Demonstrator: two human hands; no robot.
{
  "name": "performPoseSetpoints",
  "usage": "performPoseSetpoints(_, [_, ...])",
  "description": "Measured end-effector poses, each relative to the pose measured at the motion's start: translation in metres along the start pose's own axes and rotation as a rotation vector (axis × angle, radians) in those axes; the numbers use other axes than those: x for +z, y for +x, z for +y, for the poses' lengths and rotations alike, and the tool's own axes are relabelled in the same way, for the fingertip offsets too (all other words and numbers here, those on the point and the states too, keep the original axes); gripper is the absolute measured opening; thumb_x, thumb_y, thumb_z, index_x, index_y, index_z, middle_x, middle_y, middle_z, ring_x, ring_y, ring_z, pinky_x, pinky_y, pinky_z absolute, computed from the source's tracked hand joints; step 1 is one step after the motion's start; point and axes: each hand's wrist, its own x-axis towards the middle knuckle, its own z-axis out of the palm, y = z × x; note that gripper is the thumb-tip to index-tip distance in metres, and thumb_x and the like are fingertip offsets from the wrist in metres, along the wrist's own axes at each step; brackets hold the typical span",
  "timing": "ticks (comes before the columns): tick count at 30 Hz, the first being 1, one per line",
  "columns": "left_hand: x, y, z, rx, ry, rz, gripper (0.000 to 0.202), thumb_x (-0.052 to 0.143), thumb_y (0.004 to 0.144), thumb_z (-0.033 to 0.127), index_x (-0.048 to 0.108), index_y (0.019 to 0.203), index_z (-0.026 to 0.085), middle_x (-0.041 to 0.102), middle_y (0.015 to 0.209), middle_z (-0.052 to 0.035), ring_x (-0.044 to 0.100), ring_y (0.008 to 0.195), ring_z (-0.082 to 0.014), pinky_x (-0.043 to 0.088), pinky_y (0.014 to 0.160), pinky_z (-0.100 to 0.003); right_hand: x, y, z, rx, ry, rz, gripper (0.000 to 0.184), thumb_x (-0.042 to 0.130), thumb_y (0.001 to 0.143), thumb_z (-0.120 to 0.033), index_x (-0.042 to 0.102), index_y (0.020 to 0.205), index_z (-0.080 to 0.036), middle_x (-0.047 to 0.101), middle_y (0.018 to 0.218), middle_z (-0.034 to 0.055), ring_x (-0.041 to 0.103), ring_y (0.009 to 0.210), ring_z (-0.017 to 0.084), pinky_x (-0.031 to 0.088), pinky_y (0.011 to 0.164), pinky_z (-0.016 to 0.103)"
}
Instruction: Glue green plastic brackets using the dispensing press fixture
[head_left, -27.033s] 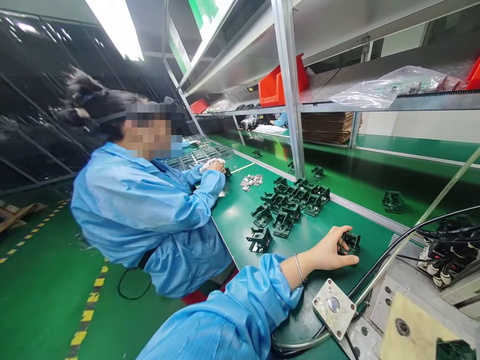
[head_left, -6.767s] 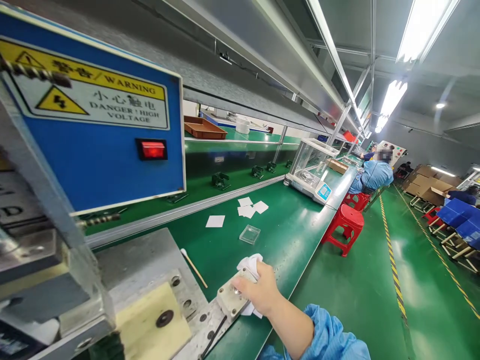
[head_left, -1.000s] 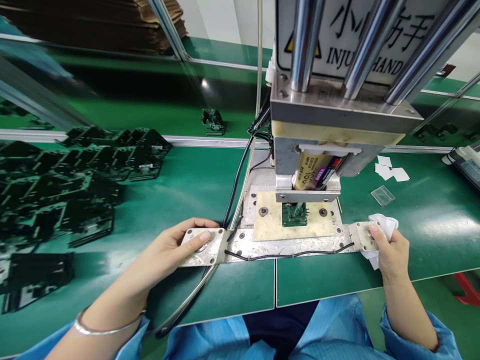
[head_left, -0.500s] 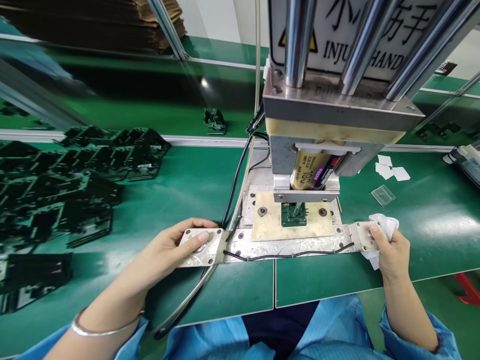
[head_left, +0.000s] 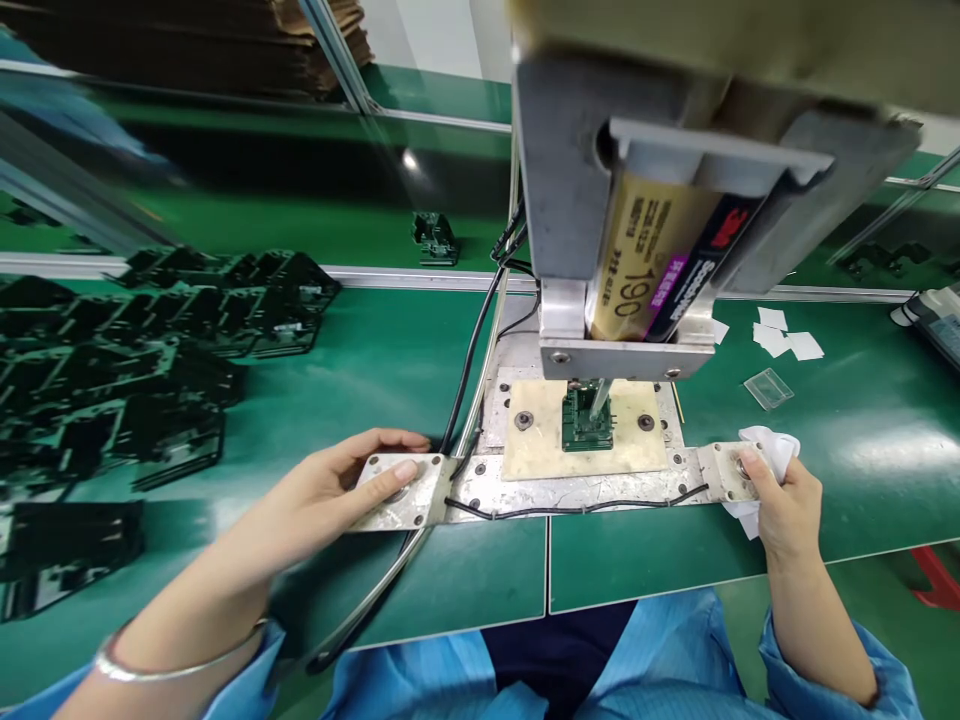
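Two hands pressing steel plates. Left hand [head_left: 315,490] lies fingers-extended on left plate [head_left: 379,510], holding nothing; right hand [head_left: 780,510] curls around white cloth [head_left: 772,445], fingertip on right plate [head_left: 716,470]. Green part [head_left: 583,425] sits between hands on cream fixture [head_left: 536,440], under glue cartridge [head_left: 649,255].

We see the steel head of the press [head_left: 637,130] only as a blur, and the top edge of the view cuts it off. The small print on the adhesive cartridge [head_left: 652,255] smears too, leaving just "190" and a 3M mark legible. The press head hides part of the dark green workpiece [head_left: 586,425], so we cannot tell whether the thin tip [head_left: 600,398] touches it. At the left edge, the heaped parts [head_left: 180,340] run out of view, too dark and blurred to count. The right hand [head_left: 780,510] covers much of the white cloth [head_left: 772,450], and the left hand [head_left: 322,490] partly hides a steel plate [head_left: 405,495].
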Motion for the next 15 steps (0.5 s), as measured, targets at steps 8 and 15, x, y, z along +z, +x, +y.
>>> performPoseSetpoints(8, [0.03,0.024,0.061,0.435,0.17,0.052,0.086,0.075,0.062,0.071,0.051,0.132,0.027,0.055,0.14,-0.0082,0.058,0.122,-0.0337,0.051,0.102,-0.048,0.007,0.001,0.018,-0.019,0.013,-0.01,0.058,0.082,0.062,-0.064,0.078,0.09,-0.014,0.067,0.076,0.0065,0.06,0.07,0.027,0.045,0.058,0.032])
performPoseSetpoints(15, [0.082,0.05,0.104,0.575,0.019,-0.282,0.064,0.081,0.068,0.045,0.055,0.12,0.019,0.064,0.122,-0.0118,0.062,0.114,-0.0315,0.051,0.101,-0.049,0.007,-0.001,0.016,0.034,0.004,-0.022,0.064,0.081,0.059,-0.069,0.077,0.09,-0.013,0.068,0.077,0.008,0.063,0.076,0.031,0.047,0.06,0.034])
